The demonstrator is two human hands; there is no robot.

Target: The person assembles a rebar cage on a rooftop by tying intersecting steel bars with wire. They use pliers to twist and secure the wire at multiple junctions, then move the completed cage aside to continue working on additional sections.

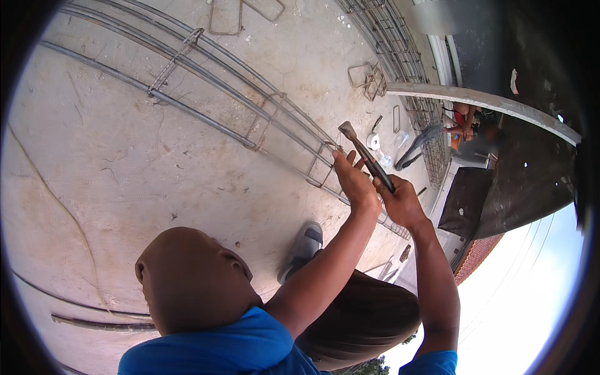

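My right hand is wrapped round the dark handles of a pair of pincers, whose metal head points up and to the left. Beside it, my left hand has its fingers apart, with the fingertips at the narrow end of a long rebar cage. The pincers' head lies just past those fingertips, near a crossing of bars. Whether the left fingers touch a bar or a tie wire is too small to make out. Square stirrups stand around the cage's long bars at intervals.
Another rebar cage lies to the right, with loose stirrups beside it. A white round object and a dark wire bundle are near my hands. Another person works beyond a pale beam. My foot rests on the concrete floor.
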